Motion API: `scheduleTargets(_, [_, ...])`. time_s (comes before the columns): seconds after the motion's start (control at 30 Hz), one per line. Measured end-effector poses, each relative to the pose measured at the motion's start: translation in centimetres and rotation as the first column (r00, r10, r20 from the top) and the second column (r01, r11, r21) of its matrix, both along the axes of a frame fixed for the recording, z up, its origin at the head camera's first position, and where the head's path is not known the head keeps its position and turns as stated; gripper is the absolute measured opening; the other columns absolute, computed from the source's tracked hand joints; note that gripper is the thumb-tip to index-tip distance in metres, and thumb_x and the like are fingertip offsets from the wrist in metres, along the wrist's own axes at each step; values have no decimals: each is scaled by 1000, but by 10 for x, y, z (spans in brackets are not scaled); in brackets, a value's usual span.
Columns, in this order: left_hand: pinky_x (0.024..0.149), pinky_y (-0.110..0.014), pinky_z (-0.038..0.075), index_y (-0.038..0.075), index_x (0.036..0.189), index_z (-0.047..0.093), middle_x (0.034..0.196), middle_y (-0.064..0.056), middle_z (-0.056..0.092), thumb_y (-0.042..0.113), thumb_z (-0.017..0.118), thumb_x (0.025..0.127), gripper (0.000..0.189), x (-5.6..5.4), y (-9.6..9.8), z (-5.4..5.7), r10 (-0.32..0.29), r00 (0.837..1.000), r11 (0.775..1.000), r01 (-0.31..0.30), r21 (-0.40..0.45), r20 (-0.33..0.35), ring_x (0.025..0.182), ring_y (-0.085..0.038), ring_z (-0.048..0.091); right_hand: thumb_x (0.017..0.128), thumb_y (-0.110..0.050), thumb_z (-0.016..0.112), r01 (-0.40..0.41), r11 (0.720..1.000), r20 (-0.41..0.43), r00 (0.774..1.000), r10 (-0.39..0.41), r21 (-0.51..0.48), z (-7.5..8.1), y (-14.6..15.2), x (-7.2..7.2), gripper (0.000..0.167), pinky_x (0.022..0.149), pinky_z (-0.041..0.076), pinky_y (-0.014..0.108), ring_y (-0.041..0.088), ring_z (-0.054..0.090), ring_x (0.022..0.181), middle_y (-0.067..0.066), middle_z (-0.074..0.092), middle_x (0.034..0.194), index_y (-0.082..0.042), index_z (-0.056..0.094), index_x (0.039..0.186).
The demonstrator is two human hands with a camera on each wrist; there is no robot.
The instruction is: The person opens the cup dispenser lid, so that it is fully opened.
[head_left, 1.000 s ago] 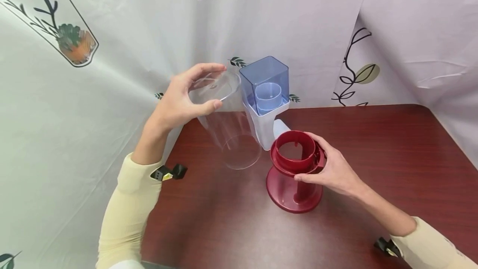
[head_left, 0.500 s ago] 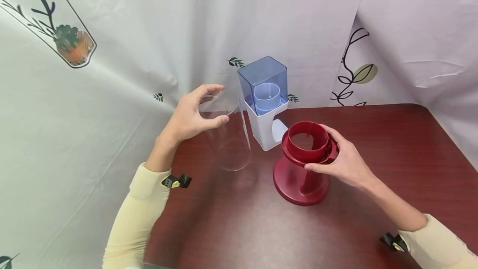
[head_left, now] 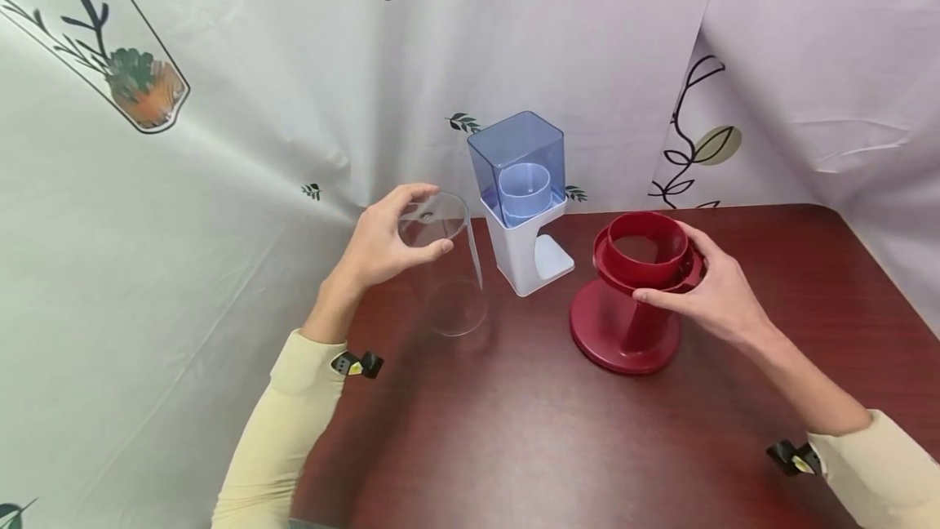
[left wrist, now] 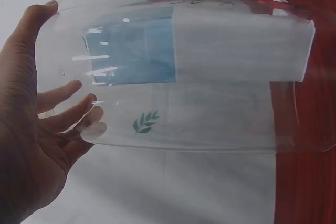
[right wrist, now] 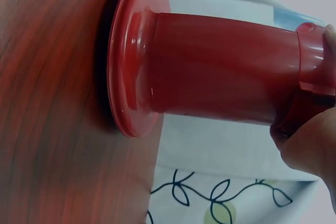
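In the head view my left hand (head_left: 382, 239) grips the top of a tall clear plastic cylinder (head_left: 457, 304), thumb on the near side and fingers behind its rim. The left wrist view shows the fingers through the clear wall of this cylinder (left wrist: 220, 119). My right hand (head_left: 716, 288) holds a red dispenser stand (head_left: 624, 341) by its upper ring, thumb in front and fingers round the back. The stand has a round base, one upright column and an open ring on top. In the right wrist view its column (right wrist: 220, 69) and base (right wrist: 137, 56) show side on.
Between the hands, at the back of the table (head_left: 507, 447), stands a white dispenser (head_left: 514, 255) with a translucent blue square container (head_left: 517, 141) on top. A patterned white cloth (head_left: 294, 64) hangs behind and along the left side.
My left hand has lowered the clear cylinder beside the white dispenser. My right hand has carried the red stand to the right and farther back, so the dispenser's foot now shows fully.
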State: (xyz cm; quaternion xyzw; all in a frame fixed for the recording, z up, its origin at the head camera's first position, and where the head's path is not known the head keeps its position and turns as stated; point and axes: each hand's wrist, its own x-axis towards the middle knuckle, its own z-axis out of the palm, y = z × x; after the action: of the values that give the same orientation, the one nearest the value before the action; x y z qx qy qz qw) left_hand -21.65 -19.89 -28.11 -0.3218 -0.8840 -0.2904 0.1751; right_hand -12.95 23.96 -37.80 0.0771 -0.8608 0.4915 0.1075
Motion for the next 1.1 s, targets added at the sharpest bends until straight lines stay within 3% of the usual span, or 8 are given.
scheduleTargets(0.4, [89,-42,48,18,136,59,131,5,61,51,82,74,73,-9,-6,-19,48,997,999,-48,-11,-53,107,-21,63,75,-30,91,69,998,-27,997,-69,2,-4,18,-17,97,73,46,6,14,50,107,8,52,138,-22,35,155])
scheduleTargets(0.73, [91,-44,47,17,136,59,134,5,59,53,81,74,75,-21,-13,-31,120,989,993,-120,1,-86,110,-20,61,76,-33,89,108,994,-25,994,-108,17,-6,27,-32,99,72,44,5,23,49,113,10,49,140,-17,33,156])
scheduleTargets(1.1, [89,-49,47,17,137,58,129,-2,61,54,79,76,75,-37,-24,-39,199,978,980,-199,10,-64,113,-27,59,76,-34,89,117,993,-20,993,-117,-5,-9,31,-48,101,72,44,7,29,49,117,10,48,142,-18,31,157])
